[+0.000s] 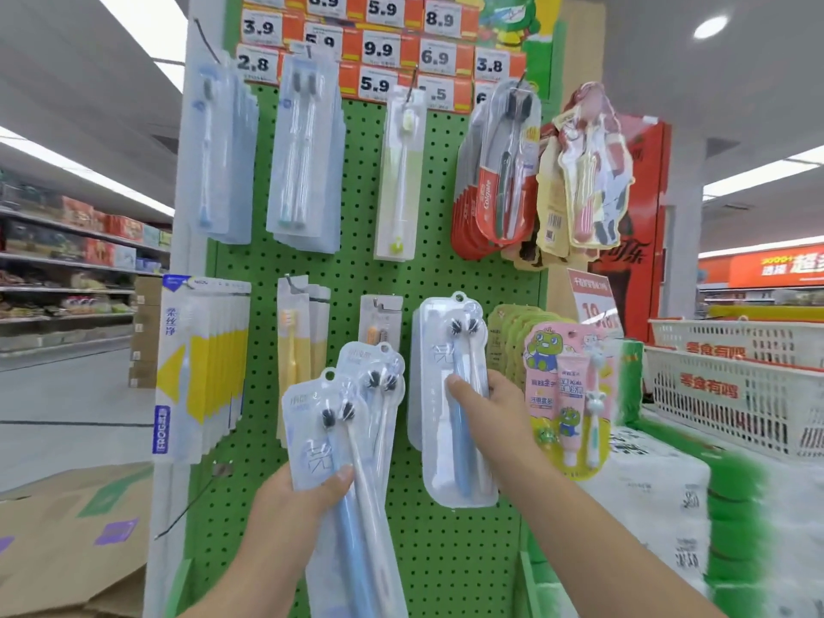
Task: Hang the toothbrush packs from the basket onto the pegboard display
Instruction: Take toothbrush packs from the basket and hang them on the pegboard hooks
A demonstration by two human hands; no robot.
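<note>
1. Your right hand (pixel 492 410) has its grip pinched on a toothbrush pack (pixel 459 403) at its peg on the pegboard (pixel 356 269), with more behind.
2. Your left hand (pixel 307 492) grips two spare packs (pixel 343 421), so those remain. Basket's out of sight.

Your left hand's packs (pixel 343 461) run off the bottom edge, your right fingers (pixel 492 385) hide behind the held pack (pixel 455 403), and its peg is covered.

Single head-worn wide-angle view, facing forward, slightly downward, close to the green pegboard (pixel 356 269), edges blurred
</note>
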